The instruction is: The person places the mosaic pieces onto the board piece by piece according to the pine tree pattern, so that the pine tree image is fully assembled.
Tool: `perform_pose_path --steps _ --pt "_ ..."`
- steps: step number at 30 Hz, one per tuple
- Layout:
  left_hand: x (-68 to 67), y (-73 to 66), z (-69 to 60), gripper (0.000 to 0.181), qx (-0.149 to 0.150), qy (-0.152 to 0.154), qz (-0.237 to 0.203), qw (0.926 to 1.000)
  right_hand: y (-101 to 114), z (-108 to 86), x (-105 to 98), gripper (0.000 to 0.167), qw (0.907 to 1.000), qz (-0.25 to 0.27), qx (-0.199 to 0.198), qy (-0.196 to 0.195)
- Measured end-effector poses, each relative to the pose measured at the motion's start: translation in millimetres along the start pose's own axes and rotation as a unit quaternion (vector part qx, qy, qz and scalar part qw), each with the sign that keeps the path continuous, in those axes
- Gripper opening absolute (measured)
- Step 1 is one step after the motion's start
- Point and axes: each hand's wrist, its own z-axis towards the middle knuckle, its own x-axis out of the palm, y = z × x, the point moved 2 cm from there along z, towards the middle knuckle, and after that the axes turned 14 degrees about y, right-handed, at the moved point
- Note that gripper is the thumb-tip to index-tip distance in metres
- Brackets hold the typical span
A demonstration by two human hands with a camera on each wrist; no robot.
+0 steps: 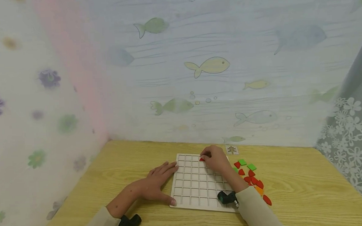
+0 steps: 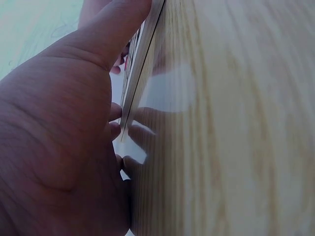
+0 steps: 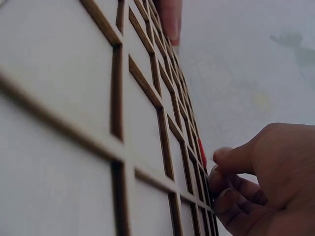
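Observation:
A pale wooden grid board (image 1: 185, 185) with square cells lies on the table. My left hand (image 1: 152, 185) is spread at its left side, thumb on the near left corner and fingertips at the left edge; the left wrist view shows the thumb (image 2: 115, 29) along the board's side. Over the far part of the board, my right hand (image 1: 214, 158) pinches a small red tile (image 1: 202, 159) at a cell. In the right wrist view the red tile (image 3: 202, 153) stands out beside the curled thumb and fingers (image 3: 224, 155); their exact contact is partly hidden.
Right of the board lie several loose tiles: red pieces (image 1: 254, 180), green squares (image 1: 251, 167) and an orange piece (image 1: 259, 190). A small patterned card (image 1: 232, 149) lies behind the board. A fish-patterned wall covering (image 1: 175, 126) borders the table's far edge.

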Motion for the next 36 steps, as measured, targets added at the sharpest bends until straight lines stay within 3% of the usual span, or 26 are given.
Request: perform_pose_path --steps 11,20,28,36 --pt "1.4 1.0 3.1 0.118 -0.008 -0.004 0.019 0.9998 -3 -26.7 -23 0.008 0.9999 0.011 0.000 0.004" --pt "1.0 -2.3 0.8 0.119 -0.007 -0.005 0.009 0.9999 -12 -51.1 -44 0.008 0.9992 -0.035 -0.013 -0.017" --pt "0.9 -2.9 0.4 0.119 -0.008 -0.007 0.005 0.9999 -38 -63.2 -61 0.009 0.9990 -0.036 0.012 -0.022" --pt "2.3 -1.1 2.0 0.118 -0.006 -0.011 0.016 0.9998 -50 -75.5 -74 0.011 0.9984 -0.029 0.047 -0.015"
